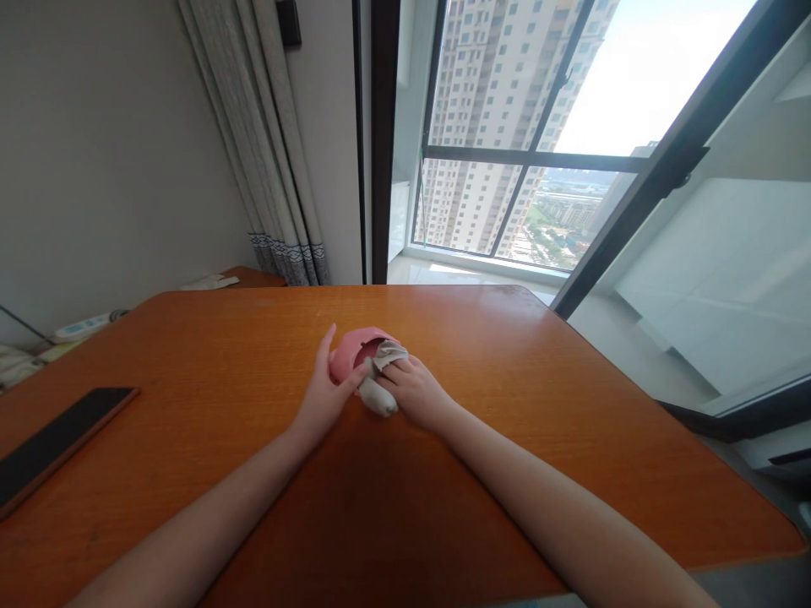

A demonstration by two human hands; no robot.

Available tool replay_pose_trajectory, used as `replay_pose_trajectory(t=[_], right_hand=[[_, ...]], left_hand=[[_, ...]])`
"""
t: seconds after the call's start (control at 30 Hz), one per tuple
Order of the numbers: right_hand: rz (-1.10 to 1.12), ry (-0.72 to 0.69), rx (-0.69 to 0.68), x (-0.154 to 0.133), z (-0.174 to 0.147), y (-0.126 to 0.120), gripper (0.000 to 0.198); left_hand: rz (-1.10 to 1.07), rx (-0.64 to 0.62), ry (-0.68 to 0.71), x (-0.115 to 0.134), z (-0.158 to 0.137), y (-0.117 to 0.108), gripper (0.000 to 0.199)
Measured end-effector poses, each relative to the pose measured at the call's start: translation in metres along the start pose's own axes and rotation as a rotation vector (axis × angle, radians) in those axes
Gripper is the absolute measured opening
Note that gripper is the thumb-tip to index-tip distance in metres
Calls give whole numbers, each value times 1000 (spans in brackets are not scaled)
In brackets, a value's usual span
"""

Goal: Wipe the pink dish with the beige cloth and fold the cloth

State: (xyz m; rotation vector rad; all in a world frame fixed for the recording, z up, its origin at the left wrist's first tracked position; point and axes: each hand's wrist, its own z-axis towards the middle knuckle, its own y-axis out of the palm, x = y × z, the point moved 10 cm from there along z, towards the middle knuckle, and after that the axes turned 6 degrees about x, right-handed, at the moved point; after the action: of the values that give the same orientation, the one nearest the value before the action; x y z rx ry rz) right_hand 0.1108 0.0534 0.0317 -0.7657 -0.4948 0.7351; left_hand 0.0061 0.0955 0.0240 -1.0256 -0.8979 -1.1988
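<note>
A pink, rounded hollow object with an opening facing me rests on the wooden table; I cannot tell its exact kind. My left hand holds its left side, the thumb at the front and the fingers up along the outside. In my right hand is a greyish-white cloth, pinched at the right of the opening. Part of the cloth covers the rim, and a bunched end hangs down in front. The fingertips of my right hand are partly hidden by the cloth.
A dark flat slab with a brown edge lies on the table at the left. Beyond the far left edge are a white power strip and some papers. A grey curtain and a large window stand behind.
</note>
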Motion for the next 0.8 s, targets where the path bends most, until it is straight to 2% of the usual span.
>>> replay_pose_trajectory(t=[0.1, 0.23, 0.37, 0.53, 0.7, 0.8], right_hand=[[26, 53, 17, 1, 0, 1, 18], [55, 13, -15, 1, 2, 0, 18], [32, -74, -34, 0, 2, -6, 20], [-40, -36, -58, 2, 2, -5, 19], [-38, 8, -52, 0, 1, 0, 16], [-21, 19, -55, 1, 1, 2, 16]], left_hand=[[43, 64, 72, 6, -7, 0, 75], [104, 91, 88, 5, -5, -5, 64], [97, -16, 101, 3, 6, -3, 67], [104, -145, 110, 0, 10, 2, 68], [117, -51, 64, -4, 2, 2, 72], [100, -28, 69, -5, 2, 2, 65]])
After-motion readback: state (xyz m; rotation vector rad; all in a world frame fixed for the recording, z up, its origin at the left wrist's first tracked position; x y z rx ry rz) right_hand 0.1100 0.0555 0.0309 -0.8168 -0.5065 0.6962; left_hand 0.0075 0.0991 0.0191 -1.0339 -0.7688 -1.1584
